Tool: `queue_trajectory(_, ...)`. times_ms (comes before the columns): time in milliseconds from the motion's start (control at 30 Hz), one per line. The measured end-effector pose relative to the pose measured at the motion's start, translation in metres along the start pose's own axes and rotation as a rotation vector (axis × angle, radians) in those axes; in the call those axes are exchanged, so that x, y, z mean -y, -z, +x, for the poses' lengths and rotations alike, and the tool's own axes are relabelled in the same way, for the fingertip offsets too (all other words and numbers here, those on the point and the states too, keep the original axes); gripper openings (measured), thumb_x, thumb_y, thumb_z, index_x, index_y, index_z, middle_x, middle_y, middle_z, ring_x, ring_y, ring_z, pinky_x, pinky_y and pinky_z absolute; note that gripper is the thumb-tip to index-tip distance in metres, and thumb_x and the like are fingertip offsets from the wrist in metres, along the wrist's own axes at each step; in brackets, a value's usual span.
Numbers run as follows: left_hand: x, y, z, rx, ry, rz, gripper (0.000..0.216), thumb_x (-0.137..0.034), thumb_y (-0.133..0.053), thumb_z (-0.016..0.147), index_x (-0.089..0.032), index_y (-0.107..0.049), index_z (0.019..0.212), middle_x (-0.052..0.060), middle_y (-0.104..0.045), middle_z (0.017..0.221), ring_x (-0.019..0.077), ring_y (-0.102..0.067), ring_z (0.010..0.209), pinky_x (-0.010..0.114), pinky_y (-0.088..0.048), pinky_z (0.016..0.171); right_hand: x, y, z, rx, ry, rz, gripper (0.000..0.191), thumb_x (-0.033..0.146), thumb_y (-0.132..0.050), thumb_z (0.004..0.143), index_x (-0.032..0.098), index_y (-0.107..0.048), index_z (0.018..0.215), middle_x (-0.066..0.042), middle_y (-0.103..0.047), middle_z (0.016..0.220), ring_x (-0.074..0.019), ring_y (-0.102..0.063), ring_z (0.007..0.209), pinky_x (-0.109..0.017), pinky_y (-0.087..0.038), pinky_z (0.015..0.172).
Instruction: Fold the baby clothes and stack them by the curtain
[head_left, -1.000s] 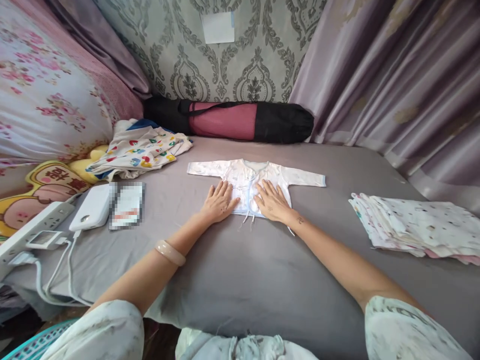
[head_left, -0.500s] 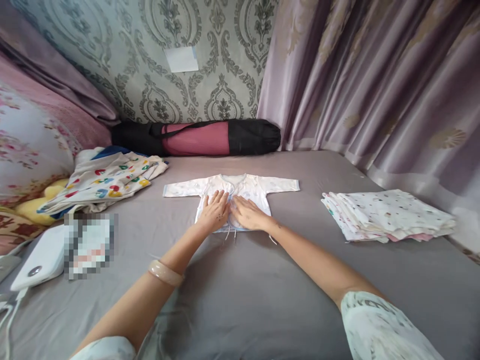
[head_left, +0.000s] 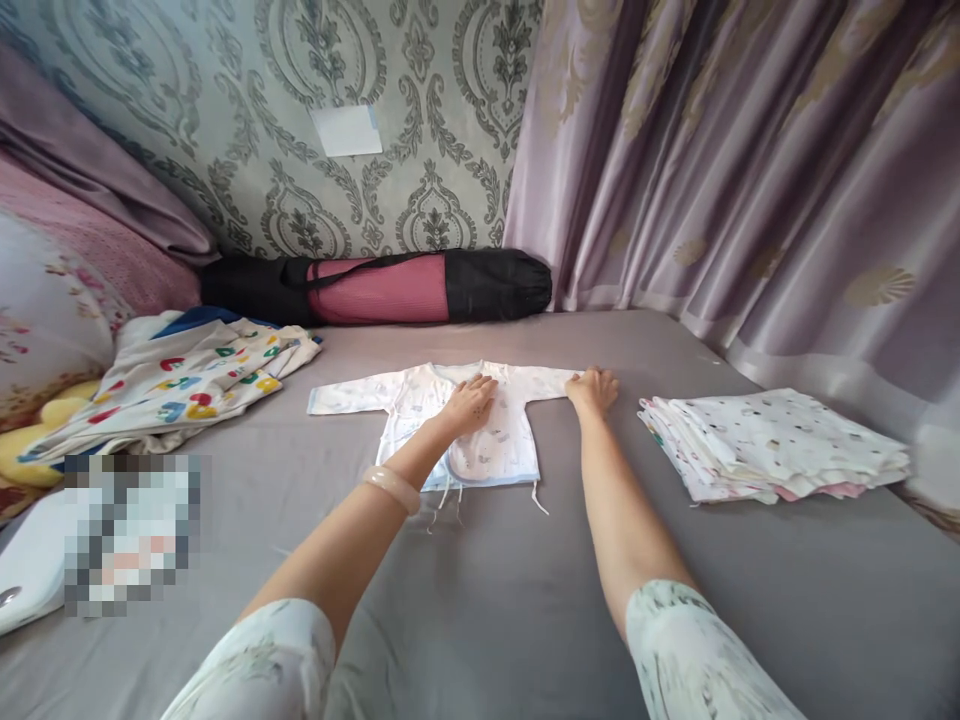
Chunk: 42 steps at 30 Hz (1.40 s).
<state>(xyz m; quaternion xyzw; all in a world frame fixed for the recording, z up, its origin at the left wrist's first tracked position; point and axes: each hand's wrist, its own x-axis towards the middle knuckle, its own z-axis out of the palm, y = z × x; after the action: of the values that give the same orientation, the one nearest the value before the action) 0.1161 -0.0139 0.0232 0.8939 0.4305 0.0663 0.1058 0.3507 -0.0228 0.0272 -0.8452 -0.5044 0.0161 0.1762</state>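
Observation:
A white baby shirt (head_left: 499, 445) with a faint print, pale blue hem and thin ties lies spread on the grey bed sheet (head_left: 510, 590), sleeves out to both sides. Flat on its upper chest, a little right of the middle, rests my left hand (head_left: 471, 402), fingers stretched out. My right hand (head_left: 594, 388) is at the end of the right sleeve, its fingers curled over the cuff, which they hide. The left sleeve (head_left: 349, 392) lies straight, with its cuff showing.
Folded printed cloths (head_left: 780, 440) are stacked at the right. Patterned clothes (head_left: 202, 375) lie in a heap at the left, near a white device (head_left: 37, 560) and a pixelated item (head_left: 135, 540). A black and pink roll bag (head_left: 382, 290) lies along the wall.
My right hand has moved from the shirt's front out to the right cuff. My left hand has slid up and right across the chest. The view has shifted slightly.

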Motion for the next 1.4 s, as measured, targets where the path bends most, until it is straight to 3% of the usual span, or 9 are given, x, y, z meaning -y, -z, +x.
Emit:
queue_trajectory(167,-0.001,-0.006,0.038,-0.022,-0.078,-0.053,0.044,-0.026,-0.040,0.092,-0.013,-0.043,0.134,0.015,-0.044,0.143,0.0214,-0.037,0.136,0.037,-0.029,0.114,-0.015,-0.005,0.015,0.025,-0.254,0.097,0.031,0.025,-0.058,0.081,0.011,-0.069,0.106,-0.022,-0.066,0.106,-0.0300,-0.063,0.101,-0.041,-0.047,0.086)
queue_trajectory(333,0.001,-0.011,0.045,0.045,-0.001,-0.069,0.053,-0.045,-0.040,0.093,-0.016,-0.041,0.137,0.012,-0.036,0.150,0.0280,-0.030,0.139,0.045,-0.027,0.112,-0.027,-0.005,0.027,0.036,-0.245,0.322,0.024,0.014,-0.062,0.064,0.017,-0.072,0.085,-0.012,-0.071,0.086,-0.0281,-0.066,0.090,-0.036,-0.050,0.077)
queue_trajectory(433,0.002,-0.011,0.044,0.086,0.022,-0.072,0.062,-0.057,-0.035,0.092,-0.020,-0.035,0.141,0.009,-0.029,0.154,0.0308,-0.023,0.141,0.048,-0.022,0.113,-0.025,0.000,0.030,0.082,-0.275,0.717,0.012,0.014,-0.058,0.066,0.016,-0.067,0.074,-0.004,-0.066,0.064,-0.0216,-0.067,0.071,-0.029,-0.052,0.064)
queue_trajectory(533,0.002,-0.009,0.046,0.122,0.022,-0.056,0.071,-0.065,-0.034,0.088,-0.021,-0.031,0.144,0.009,-0.025,0.155,0.0341,-0.022,0.140,0.050,-0.021,0.111,-0.016,0.010,0.030,0.156,-0.375,1.107,0.011,0.011,-0.055,0.072,0.016,-0.063,0.077,0.000,-0.062,0.056,-0.0165,-0.064,0.059,-0.027,-0.053,0.058)
queue_trajectory(700,0.004,-0.004,0.058,0.151,0.020,-0.012,0.085,-0.076,-0.042,0.076,-0.025,-0.031,0.143,0.010,-0.026,0.153,0.0383,-0.024,0.136,0.052,-0.023,0.109,-0.001,0.030,0.023,0.216,-0.425,1.400,0.015,0.001,-0.050,0.077,0.014,-0.059,0.078,0.000,-0.065,0.059,-0.0129,-0.064,0.058,-0.029,-0.056,0.060)
queue_trajectory(867,0.001,0.009,0.071,0.225,0.108,-0.032,0.097,-0.082,-0.054,0.061,-0.032,-0.034,0.141,0.010,-0.032,0.146,0.0382,-0.026,0.133,0.052,-0.025,0.108,0.022,0.042,0.015,0.343,-0.319,1.511,0.016,0.001,-0.050,0.082,0.011,-0.062,0.082,-0.004,-0.068,0.067,-0.0147,-0.066,0.062,-0.033,-0.058,0.064)
queue_trajectory(1067,-0.012,0.023,0.076,0.262,0.136,0.012,0.089,-0.074,-0.063,0.059,-0.025,-0.048,0.132,0.015,-0.042,0.136,0.0416,-0.035,0.127,0.053,-0.031,0.102,0.064,0.030,-0.002,0.402,-0.312,1.551,0.014,0.003,-0.050,0.083,0.012,-0.061,0.081,-0.003,-0.067,0.066,-0.0147,-0.065,0.059,-0.033,-0.058,0.062)
queue_trajectory(1233,-0.007,0.026,0.061,0.203,0.146,-0.087,0.086,-0.066,-0.066,0.064,-0.025,-0.042,0.136,0.014,-0.039,0.140,0.0389,-0.034,0.130,0.050,-0.034,0.102,0.087,0.019,-0.013,0.387,-0.395,1.522,0.014,0.004,-0.049,0.081,0.013,-0.059,0.079,-0.002,-0.066,0.064,-0.0152,-0.065,0.060,-0.033,-0.058,0.060)
queue_trajectory(1400,0.021,0.033,0.018,-0.010,0.227,-0.099,0.066,-0.050,-0.062,0.077,-0.021,-0.043,0.133,0.014,-0.038,0.143,0.0351,-0.034,0.132,0.048,-0.034,0.104,0.102,0.003,-0.019,0.356,-0.365,1.470,0.016,0.006,-0.050,0.078,0.014,-0.061,0.087,-0.003,-0.067,0.070,-0.0166,-0.067,0.066,-0.034,-0.059,0.063)
